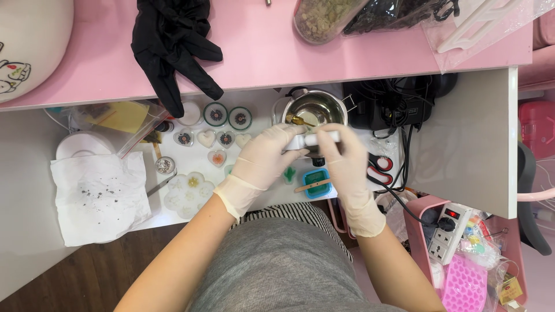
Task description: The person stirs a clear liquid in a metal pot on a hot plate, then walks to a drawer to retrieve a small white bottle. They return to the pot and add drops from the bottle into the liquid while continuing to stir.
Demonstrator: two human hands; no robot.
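White glossy desk (462,144), gloved hands (266,156) (347,159) grip white tube (321,138), steel pot (315,108)

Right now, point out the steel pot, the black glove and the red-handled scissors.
steel pot (324,104): head view, inner wall near the rim.
black glove (170,40): head view, middle of the palm.
red-handled scissors (381,164): head view, red handle loop.

A home craft corner is showing here: resin moulds (199,141) are lying across a white table (462,144), a pink shelf (260,52) is holding jars (321,17), and a power strip (448,231) is sitting nearby.
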